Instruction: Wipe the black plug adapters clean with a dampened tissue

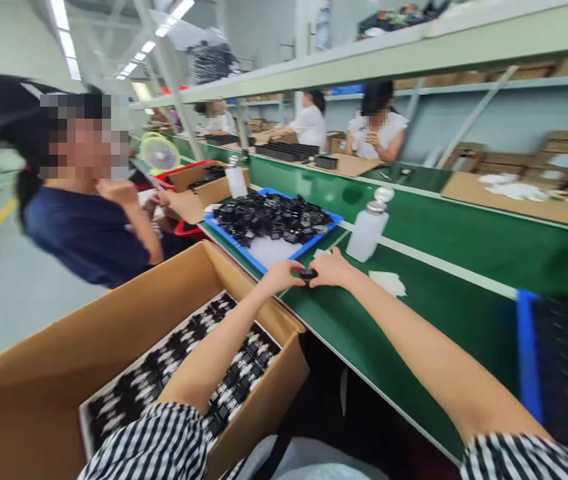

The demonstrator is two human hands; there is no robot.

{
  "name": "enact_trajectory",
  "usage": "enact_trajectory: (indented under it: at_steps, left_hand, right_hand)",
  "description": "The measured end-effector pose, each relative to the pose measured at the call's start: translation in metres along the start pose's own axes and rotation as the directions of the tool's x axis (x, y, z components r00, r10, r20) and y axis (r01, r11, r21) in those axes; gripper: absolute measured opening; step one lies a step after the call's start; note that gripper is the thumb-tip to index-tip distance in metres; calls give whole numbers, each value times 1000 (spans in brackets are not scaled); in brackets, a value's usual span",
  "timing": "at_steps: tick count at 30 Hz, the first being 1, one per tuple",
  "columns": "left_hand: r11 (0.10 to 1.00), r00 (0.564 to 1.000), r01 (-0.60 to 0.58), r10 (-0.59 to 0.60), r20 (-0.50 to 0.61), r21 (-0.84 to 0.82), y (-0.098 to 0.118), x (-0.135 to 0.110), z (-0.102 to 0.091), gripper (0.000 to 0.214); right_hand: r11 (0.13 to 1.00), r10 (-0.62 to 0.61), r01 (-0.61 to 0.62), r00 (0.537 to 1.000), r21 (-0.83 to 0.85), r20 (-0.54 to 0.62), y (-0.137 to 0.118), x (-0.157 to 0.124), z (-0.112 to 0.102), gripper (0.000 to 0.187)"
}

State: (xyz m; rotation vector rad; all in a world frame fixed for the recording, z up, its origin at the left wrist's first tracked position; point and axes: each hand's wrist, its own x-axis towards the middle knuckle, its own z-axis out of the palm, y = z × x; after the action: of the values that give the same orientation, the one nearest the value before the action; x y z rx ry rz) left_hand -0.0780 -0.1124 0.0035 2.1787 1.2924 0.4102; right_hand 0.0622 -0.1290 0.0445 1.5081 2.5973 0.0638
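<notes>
A small black plastic part (308, 274) is pinched between my two hands above the near edge of the green bench (394, 340). My left hand (283, 276) grips its left side with the fingertips. On the other side, my right hand (333, 269) has thumb and fingers closed on it. Just beyond them lies a blue tray (335, 220) heaped with similar black parts (274, 217). Behind my right hand stands a white pump bottle (368, 230), and a crumpled white cloth (388, 283) lies to its right.
A deep cardboard box (129, 310) at my left holds rows of black parts (224, 387). Another blue tray (527, 360) sits far right. A second pump bottle (235, 179) stands beyond the heap. A person in navy (84, 227) sits at left; overhead runs a shelf (364, 63).
</notes>
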Motion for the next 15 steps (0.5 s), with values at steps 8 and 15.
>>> enact_trajectory:
  at_steps: [8, 15]
  left_hand:
    - [967, 996, 51, -66, -52, -250, 3, 6, 8, 42]
    - [998, 999, 20, -17, 50, -57, 29, 26, 35, 63]
  right_hand:
    - [948, 220, -232, 972, -216, -82, 31, -109, -117, 27]
    - [578, 805, -816, 564, 24, -184, 107, -306, -102, 28]
